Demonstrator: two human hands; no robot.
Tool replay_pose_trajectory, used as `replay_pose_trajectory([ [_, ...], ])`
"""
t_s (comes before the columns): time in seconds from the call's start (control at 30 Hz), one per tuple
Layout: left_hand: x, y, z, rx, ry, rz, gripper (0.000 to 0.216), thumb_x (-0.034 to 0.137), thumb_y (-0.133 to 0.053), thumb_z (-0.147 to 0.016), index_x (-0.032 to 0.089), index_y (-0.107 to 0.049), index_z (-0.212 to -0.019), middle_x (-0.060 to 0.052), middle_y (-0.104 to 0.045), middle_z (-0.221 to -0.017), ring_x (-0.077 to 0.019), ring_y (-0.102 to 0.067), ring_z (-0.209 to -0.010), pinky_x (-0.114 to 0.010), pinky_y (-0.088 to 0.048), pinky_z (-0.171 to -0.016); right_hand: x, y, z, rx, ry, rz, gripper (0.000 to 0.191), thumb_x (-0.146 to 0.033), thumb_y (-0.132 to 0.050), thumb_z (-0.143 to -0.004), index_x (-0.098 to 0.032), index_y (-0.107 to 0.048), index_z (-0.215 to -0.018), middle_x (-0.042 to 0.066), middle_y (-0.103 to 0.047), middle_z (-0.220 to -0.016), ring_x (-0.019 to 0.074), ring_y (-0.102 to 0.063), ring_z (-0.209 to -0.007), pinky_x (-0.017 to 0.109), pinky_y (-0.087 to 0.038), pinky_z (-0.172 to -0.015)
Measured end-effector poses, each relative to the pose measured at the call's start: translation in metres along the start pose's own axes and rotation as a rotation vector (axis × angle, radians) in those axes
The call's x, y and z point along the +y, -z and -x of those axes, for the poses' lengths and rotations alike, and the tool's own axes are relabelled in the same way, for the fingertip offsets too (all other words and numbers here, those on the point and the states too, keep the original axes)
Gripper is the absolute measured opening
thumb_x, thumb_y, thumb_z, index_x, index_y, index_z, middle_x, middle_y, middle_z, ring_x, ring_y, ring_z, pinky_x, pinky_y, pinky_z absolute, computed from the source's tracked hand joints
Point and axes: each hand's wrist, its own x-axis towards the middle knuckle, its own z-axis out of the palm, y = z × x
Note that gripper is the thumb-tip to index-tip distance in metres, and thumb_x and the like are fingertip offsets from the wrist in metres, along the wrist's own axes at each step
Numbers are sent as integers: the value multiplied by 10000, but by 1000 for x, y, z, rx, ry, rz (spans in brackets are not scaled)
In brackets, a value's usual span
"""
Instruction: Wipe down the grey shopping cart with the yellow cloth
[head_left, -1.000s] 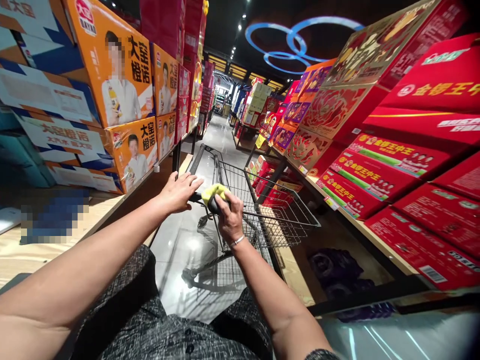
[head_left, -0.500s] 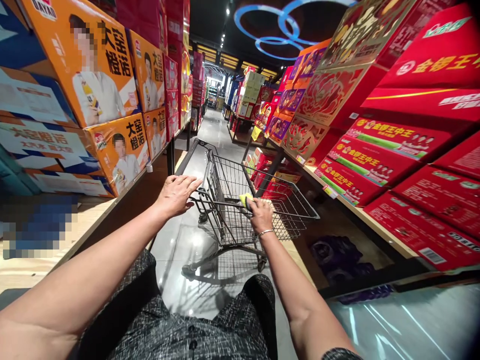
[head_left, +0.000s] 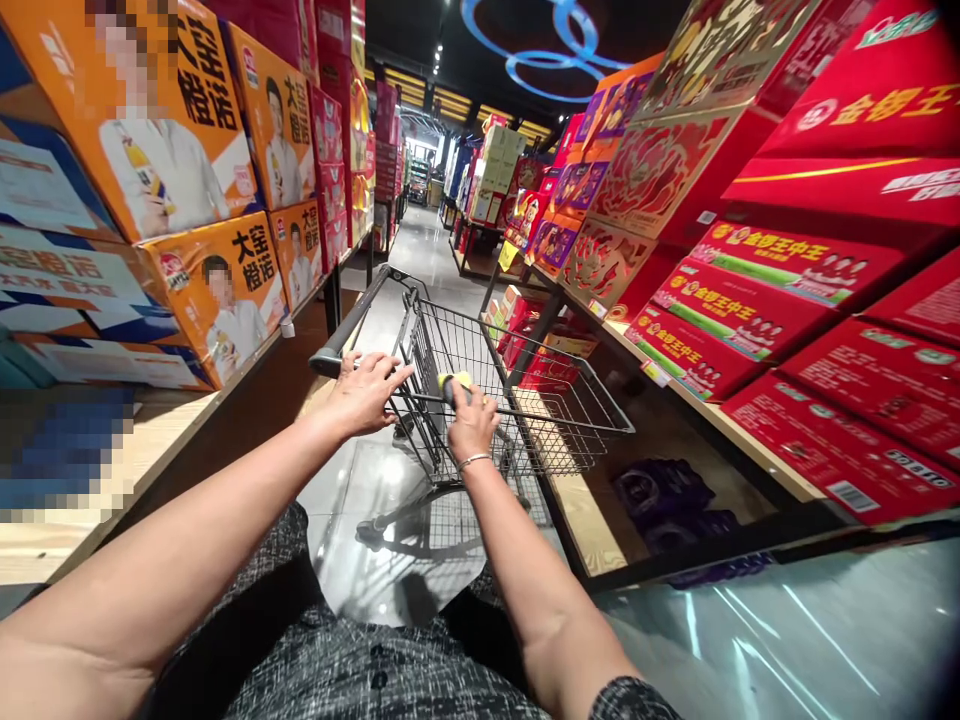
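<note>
A wire shopping cart [head_left: 525, 400] stands in the aisle in front of me. My left hand [head_left: 365, 390] rests on the cart's dark handle bar [head_left: 341, 345], its fingers curled over the bar. My right hand [head_left: 471, 422] is closed on a yellow cloth [head_left: 454, 381] and presses it against the basket's near rim. A bracelet sits on my right wrist. The basket looks empty.
Orange drink cartons [head_left: 217, 290] are stacked on a wooden shelf [head_left: 90, 480] at the left. Red gift boxes [head_left: 757, 300] fill slanted shelves at the right. A glossy tiled aisle [head_left: 420, 260] runs ahead between the displays.
My right hand with the cloth slid along the cart's rim, out to the right and then back toward the handle. The cart now stands a little farther from me.
</note>
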Motion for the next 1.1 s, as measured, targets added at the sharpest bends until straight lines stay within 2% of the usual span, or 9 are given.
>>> replay_pose_trajectory([
  [0.17,-6,-9,5,65,27,14,731,243,-770,-695,242,-501,-1375,-129,-504,-1395,-349,-417,-1261,-504,-245,-1055,-50,-5,7,54,281,-207,795,-85,-527,-802,-438,-352,-1492,-5,-425,-1468,240,-389,-1158,348,-386,-900],
  [0.27,-19,-17,11,107,3,36,712,223,-744,-708,254,-506,-1378,-119,-497,-1399,-348,-416,-1262,-501,-252,-1064,-41,-28,12,143,451,-174,692,-107,-533,-853,-460,-436,-1441,-20,-404,-1494,252,-334,-1239,377,-349,-984],
  [0.37,-30,-22,15,136,-15,21,664,249,-723,-728,262,-524,-1361,-114,-484,-1411,-345,-408,-1265,-508,-250,-1071,-13,-60,19,156,622,-76,523,-182,-518,-931,-505,-540,-1342,-47,-443,-1476,271,-269,-1310,427,-301,-1037],
  [0.5,-38,-24,16,141,-7,26,657,278,-732,-716,257,-537,-1343,-112,-484,-1406,-344,-405,-1262,-518,-223,-1094,28,-97,35,-60,741,75,415,-282,-476,-983,-522,-557,-1311,-63,-464,-1474,259,-332,-1288,433,-327,-1023],
  [0.67,-45,-26,16,149,18,56,627,333,-765,-695,265,-571,-1287,-96,-499,-1378,-339,-389,-1275,-513,-179,-1125,76,-114,67,-460,686,202,376,-237,-478,-964,-381,-637,-1273,5,-519,-1432,257,-396,-1289,409,-310,-1061],
  [0.8,-48,-27,16,146,33,67,576,376,-764,-703,284,-590,-1244,-77,-500,-1379,-327,-384,-1289,-510,-147,-1143,93,-114,81,-548,668,238,272,-188,-549,-898,-325,-740,-1034,22,-672,-1188,221,-526,-1130,399,-361,-1007],
  [0.87,-47,-26,15,139,43,60,560,420,-762,-701,286,-599,-1220,-77,-503,-1375,-324,-385,-1294,-511,-137,-1150,86,-109,78,-534,664,243,231,-195,-576,-879,-314,-752,-970,34,-690,-1121,228,-544,-1093,398,-380,-975],
  [0.97,-44,-23,14,128,75,19,542,487,-746,-703,272,-614,-1182,-88,-499,-1379,-330,-377,-1312,-523,-114,-1162,62,-90,59,-445,690,214,286,-264,-521,-934,-378,-718,-1107,14,-597,-1326,265,-451,-1236,418,-357,-998],
  [1.1,-26,-17,9,137,141,-21,501,472,-754,-695,227,-638,-1116,-120,-444,-1456,-382,-270,-1401,-584,-6,-1169,32,-49,24,-77,675,111,403,-296,-471,-981,-503,-560,-1315,-47,-442,-1490,281,-281,-1357,468,-280,-1064],
])
